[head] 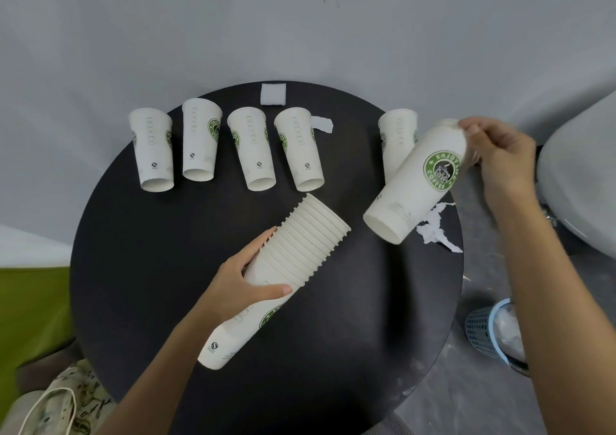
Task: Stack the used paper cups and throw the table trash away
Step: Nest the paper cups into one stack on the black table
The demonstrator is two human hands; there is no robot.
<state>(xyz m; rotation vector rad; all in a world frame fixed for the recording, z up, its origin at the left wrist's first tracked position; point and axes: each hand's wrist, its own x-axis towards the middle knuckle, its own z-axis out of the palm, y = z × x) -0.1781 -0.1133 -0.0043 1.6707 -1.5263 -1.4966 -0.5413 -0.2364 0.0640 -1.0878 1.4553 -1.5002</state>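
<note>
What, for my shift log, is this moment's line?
left hand: grips nested white paper-cup stack | right hand: grips tilted white paper cup | torn white paper: on black round table

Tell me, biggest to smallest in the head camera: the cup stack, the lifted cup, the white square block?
1. cup stack
2. lifted cup
3. white square block, smallest, though it sits farthest from the camera, so that's less sure.

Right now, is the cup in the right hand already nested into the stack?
No, the right hand holds its cup apart from the stack that the left hand grips.
</note>
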